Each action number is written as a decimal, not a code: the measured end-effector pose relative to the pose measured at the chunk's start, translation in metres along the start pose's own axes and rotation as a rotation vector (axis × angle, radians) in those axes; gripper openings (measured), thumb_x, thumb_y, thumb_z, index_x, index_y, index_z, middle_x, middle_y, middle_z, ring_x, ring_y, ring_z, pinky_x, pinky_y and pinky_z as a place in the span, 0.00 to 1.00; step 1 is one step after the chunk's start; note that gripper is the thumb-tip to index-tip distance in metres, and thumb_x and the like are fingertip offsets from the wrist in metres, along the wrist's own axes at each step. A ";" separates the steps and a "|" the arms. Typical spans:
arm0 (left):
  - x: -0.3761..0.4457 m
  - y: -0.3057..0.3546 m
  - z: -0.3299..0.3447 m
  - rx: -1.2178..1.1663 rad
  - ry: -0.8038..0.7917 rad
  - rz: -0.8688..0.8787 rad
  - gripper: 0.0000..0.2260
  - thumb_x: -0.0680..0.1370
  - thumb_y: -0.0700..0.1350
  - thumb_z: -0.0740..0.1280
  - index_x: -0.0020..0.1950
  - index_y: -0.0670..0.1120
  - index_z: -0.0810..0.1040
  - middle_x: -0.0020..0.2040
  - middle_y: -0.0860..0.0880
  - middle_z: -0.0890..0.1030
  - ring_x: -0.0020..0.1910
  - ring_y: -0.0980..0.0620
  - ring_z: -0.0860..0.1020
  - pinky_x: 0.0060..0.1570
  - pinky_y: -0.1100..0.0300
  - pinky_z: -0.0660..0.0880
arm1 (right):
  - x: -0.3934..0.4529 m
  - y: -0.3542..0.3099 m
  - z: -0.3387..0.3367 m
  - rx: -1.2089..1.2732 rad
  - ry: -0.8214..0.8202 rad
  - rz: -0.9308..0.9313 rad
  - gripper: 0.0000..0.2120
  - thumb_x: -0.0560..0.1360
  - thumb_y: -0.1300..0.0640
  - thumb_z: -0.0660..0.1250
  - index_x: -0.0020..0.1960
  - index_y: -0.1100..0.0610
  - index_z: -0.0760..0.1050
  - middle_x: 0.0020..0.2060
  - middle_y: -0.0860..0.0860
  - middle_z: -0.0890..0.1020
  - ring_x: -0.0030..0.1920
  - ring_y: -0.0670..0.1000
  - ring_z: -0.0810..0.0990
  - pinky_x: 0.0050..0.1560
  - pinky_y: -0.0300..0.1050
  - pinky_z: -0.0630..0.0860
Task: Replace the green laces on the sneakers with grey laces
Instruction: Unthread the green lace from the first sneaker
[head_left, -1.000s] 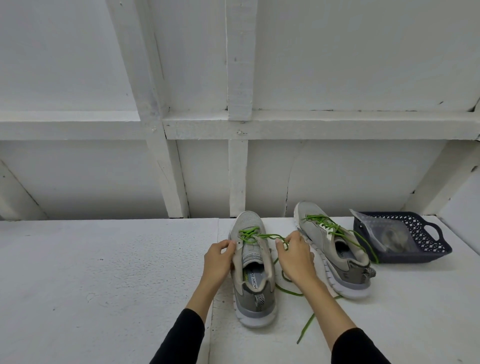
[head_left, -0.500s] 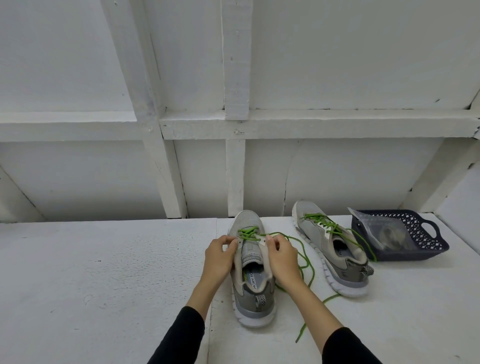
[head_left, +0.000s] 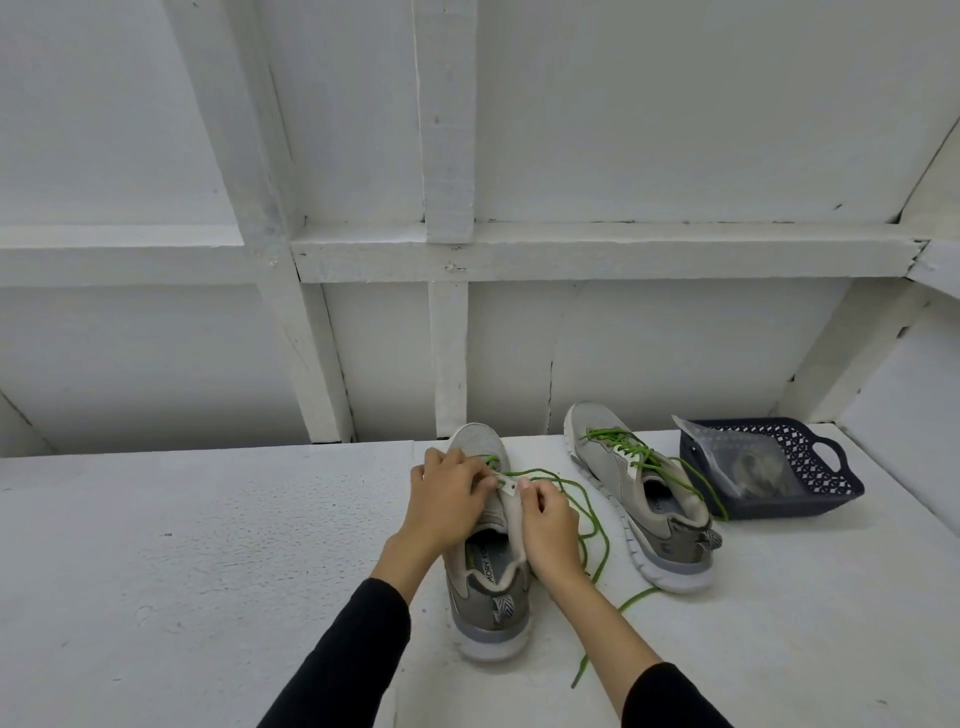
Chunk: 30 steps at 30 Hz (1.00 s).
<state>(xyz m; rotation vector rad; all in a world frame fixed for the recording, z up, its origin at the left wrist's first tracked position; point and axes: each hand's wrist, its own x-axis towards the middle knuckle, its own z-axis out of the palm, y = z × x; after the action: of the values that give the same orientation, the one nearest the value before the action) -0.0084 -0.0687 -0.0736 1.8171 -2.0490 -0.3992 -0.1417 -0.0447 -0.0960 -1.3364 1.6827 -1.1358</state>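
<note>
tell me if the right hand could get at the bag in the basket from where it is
Probably yes: the bag leans out of the open-topped basket, though the second sneaker lies between it and the right hand.

The sneaker (head_left: 485, 566) under my hands is matt grey mesh cloth with a smooth rubbery sole. Its green lace (head_left: 587, 514) is woven cord. At right, the dark basket (head_left: 810, 467) is perforated plastic holding a glossy clear bag (head_left: 727, 457). The tabletop (head_left: 182, 571) is rough, white-painted.
</note>
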 end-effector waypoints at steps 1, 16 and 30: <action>0.001 -0.003 0.000 -0.205 0.013 -0.068 0.08 0.80 0.52 0.60 0.46 0.53 0.78 0.51 0.53 0.76 0.57 0.47 0.69 0.57 0.49 0.67 | -0.001 0.000 0.001 -0.002 0.011 -0.008 0.16 0.82 0.52 0.58 0.38 0.59 0.69 0.30 0.50 0.73 0.32 0.48 0.70 0.31 0.35 0.64; -0.014 -0.007 -0.014 -0.587 0.307 -0.179 0.08 0.80 0.48 0.63 0.59 0.52 0.77 0.60 0.54 0.75 0.63 0.52 0.69 0.57 0.59 0.66 | -0.007 0.000 0.005 0.008 0.049 -0.095 0.16 0.82 0.52 0.59 0.35 0.54 0.66 0.28 0.49 0.71 0.29 0.46 0.68 0.30 0.36 0.65; -0.011 0.002 -0.003 -0.812 0.206 -0.215 0.11 0.81 0.45 0.62 0.42 0.46 0.79 0.44 0.52 0.83 0.48 0.52 0.79 0.49 0.57 0.74 | -0.008 0.002 0.006 0.020 0.087 -0.124 0.18 0.81 0.53 0.60 0.34 0.54 0.64 0.27 0.49 0.70 0.28 0.45 0.66 0.31 0.37 0.65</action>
<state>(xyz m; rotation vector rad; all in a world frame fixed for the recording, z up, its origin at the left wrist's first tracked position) -0.0076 -0.0575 -0.0709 1.4700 -1.2662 -0.9021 -0.1354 -0.0378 -0.1000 -1.4133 1.6637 -1.2960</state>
